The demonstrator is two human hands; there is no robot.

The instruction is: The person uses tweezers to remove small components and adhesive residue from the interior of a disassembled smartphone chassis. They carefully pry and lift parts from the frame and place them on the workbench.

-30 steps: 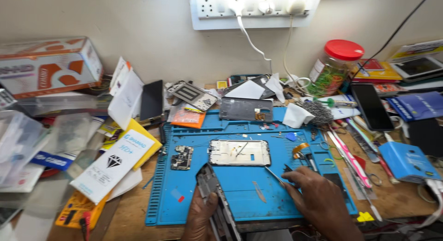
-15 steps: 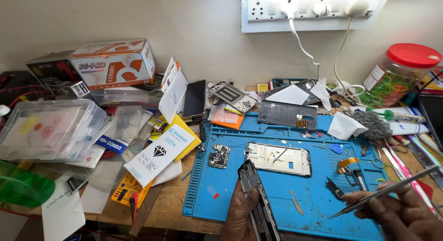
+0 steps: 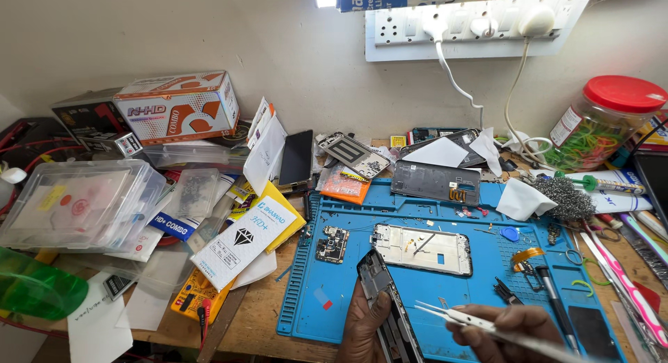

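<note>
Head view: left hand [image 3: 365, 325] has its grip closed on a dark phone frame [image 3: 385, 300], tilted up from the near edge of the blue mat [image 3: 480, 293]. Right hand [image 3: 511, 328] pinches tweezers [image 3: 459, 317], tips pointing left, just beside the frame. On the mat behind lie a silver frame [image 3: 422, 249] and a small circuit board [image 3: 332, 245]. A red-lidded jar [image 3: 602, 123] stands on the worktop [image 3: 261, 321], far right.

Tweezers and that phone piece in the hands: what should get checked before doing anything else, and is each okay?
1. Left hand grips the dark narrow phone frame: ok.
2. Right hand holds the silver metal tweezers: ok.
3. Tweezer tips empty: ok.
4. Tips touching the frame: cannot tell.
5. Small green circuit board lies flat on the blue silicone work mat: ok.
6. Loose screws are scattered across the mat: not ok.
</note>
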